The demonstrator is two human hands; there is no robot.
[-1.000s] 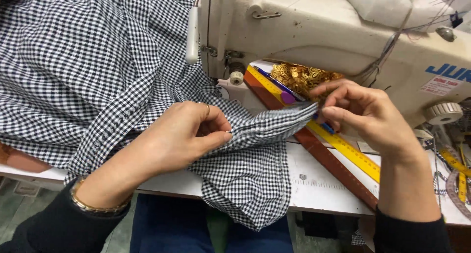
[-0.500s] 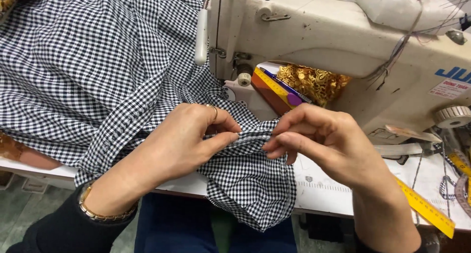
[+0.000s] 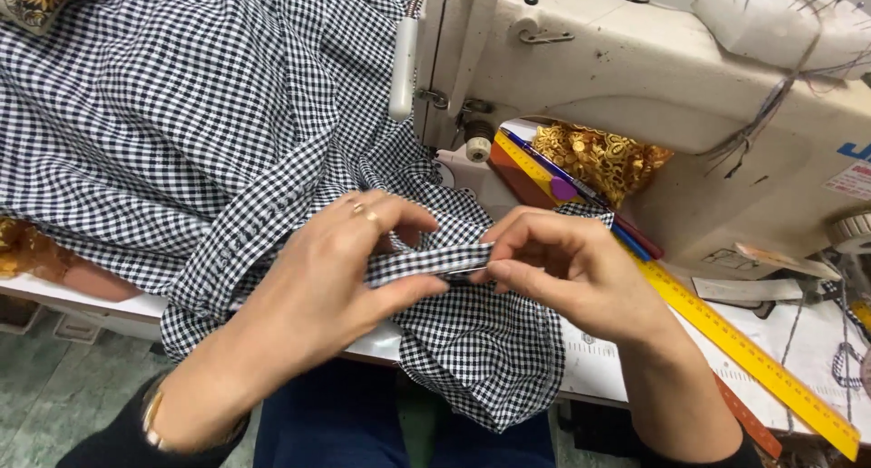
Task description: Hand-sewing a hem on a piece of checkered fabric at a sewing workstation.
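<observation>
Nearest to us, the table's front edge (image 3: 73, 303) runs across the lower part of the view, and a fold of the black-and-white checked fabric (image 3: 181, 114) spills over it toward our lap; below it there is open floor to the left. Just above that edge we hold a narrow folded strip (image 3: 426, 261) of the same cloth, stretched level between our two hands, so the thing in hand sits right at the table's near edge, in the middle of the view.

Our left hand (image 3: 336, 277) comes in from the lower left with the wrist bent, thumb underneath and fingers curled over the top, pinching the left end of the strip; two rings show on one finger and a bracelet on the wrist. Our right hand (image 3: 572, 273) comes in from the lower right, fingers closed, thumb and forefinger nipping the strip's right end. The two hands are close, with only the short strip between them.

To the right, a yellow ruler (image 3: 753, 359) lies slantwise on the pale tabletop, its far end running under the sewing machine (image 3: 635, 60). Beyond our hands the fabric heaps up over the left half of the table and up to the machine's needle end. Under the machine's arm sits a bundle of gold trim (image 3: 599, 160).
</observation>
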